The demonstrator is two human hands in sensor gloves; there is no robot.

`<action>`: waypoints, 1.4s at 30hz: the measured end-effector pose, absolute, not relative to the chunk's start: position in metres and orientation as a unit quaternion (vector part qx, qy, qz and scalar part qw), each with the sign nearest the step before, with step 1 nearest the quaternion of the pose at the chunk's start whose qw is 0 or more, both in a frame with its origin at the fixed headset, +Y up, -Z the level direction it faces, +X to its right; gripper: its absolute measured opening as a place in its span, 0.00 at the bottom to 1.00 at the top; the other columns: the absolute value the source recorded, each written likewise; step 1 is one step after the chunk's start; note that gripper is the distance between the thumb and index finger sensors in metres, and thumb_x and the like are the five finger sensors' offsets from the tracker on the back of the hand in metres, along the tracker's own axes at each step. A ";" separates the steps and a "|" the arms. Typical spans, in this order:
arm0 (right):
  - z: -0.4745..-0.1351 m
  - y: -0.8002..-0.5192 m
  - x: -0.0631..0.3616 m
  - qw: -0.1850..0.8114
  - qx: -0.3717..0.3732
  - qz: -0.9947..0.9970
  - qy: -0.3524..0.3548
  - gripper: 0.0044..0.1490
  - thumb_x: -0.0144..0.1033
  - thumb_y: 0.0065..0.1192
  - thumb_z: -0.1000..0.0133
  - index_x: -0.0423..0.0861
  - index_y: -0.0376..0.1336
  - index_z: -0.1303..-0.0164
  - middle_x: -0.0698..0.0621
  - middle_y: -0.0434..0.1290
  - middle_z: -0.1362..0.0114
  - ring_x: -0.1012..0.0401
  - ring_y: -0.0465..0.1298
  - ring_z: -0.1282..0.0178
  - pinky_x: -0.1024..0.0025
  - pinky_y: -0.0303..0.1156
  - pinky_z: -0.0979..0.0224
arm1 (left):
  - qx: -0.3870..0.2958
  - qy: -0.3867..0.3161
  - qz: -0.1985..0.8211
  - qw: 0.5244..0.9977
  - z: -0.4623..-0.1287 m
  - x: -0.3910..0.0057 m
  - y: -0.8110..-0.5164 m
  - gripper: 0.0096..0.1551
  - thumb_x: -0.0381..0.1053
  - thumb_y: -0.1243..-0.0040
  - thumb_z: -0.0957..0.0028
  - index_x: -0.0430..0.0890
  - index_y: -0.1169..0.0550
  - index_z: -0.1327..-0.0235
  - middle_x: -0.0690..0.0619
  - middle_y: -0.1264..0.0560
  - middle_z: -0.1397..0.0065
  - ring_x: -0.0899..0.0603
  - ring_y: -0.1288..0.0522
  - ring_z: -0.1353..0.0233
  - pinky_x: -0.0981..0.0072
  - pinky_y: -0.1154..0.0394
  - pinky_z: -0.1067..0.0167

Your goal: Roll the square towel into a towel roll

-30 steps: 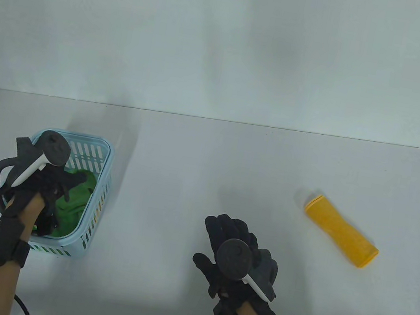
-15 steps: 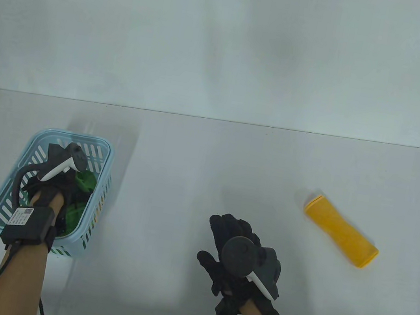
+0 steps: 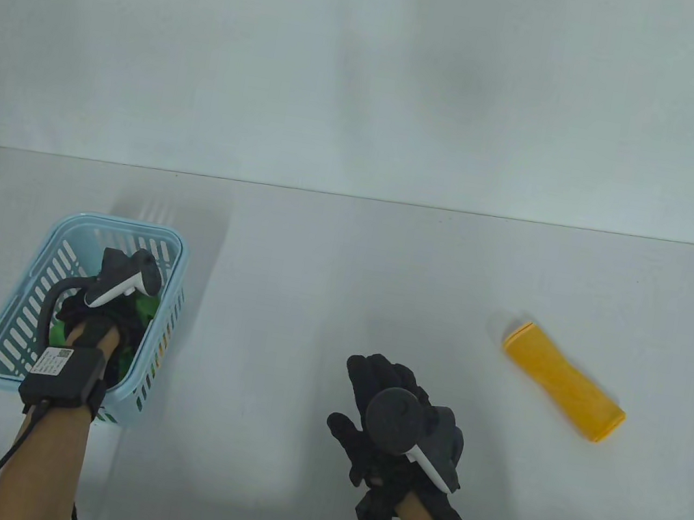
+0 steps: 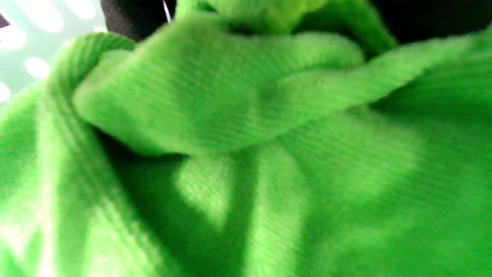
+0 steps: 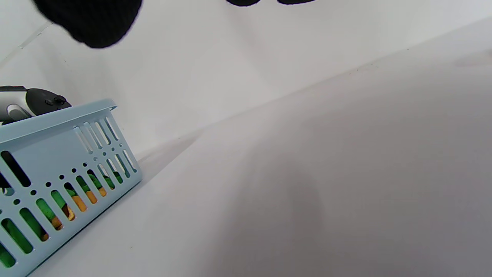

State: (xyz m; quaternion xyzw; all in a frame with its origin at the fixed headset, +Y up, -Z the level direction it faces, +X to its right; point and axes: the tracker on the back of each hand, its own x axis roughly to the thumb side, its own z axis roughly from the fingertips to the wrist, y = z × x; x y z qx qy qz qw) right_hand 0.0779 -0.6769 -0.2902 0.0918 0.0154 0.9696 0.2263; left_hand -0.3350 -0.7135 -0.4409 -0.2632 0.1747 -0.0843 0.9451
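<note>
Left hand (image 3: 104,314) plunged into basket (image 3: 34,283) at lower left, over green towel (image 4: 246,161); its fingers hidden. Right hand (image 3: 396,426) flat, fingers straight, lower centre.

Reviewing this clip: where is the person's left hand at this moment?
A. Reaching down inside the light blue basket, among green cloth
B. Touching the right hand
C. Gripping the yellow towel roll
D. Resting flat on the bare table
A: in the table view the left hand is down inside the basket, and the left wrist view is filled by the green towel.

Bright, even overhead light, soft shadows; left wrist view close-up, blurred.
</note>
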 end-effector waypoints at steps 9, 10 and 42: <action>-0.291 -0.677 0.079 0.228 0.088 0.969 0.018 0.53 0.62 0.57 0.59 0.64 0.39 0.27 0.58 0.45 0.17 0.47 0.48 0.14 0.38 0.49 0.20 | -0.219 0.187 -0.105 0.952 -0.441 -0.335 -0.706 0.30 0.52 0.34 0.58 0.56 0.28 0.39 0.56 0.27 0.34 0.41 0.25 0.30 0.44 0.28 0.33; -0.292 -0.677 0.079 0.229 0.088 0.969 0.018 0.53 0.62 0.57 0.59 0.64 0.39 0.27 0.58 0.45 0.17 0.47 0.48 0.14 0.38 0.49 0.20 | -0.212 0.191 -0.104 0.953 -0.440 -0.335 -0.704 0.30 0.52 0.34 0.58 0.56 0.28 0.40 0.57 0.26 0.34 0.41 0.25 0.31 0.44 0.28 0.33; -0.300 -0.677 0.101 0.276 0.042 0.960 0.022 0.51 0.61 0.57 0.58 0.63 0.40 0.27 0.57 0.46 0.17 0.47 0.50 0.15 0.38 0.50 0.20 | 0.118 0.150 0.109 0.976 -0.367 -0.308 -0.470 0.29 0.53 0.36 0.56 0.55 0.28 0.39 0.57 0.27 0.34 0.42 0.22 0.32 0.45 0.28 0.32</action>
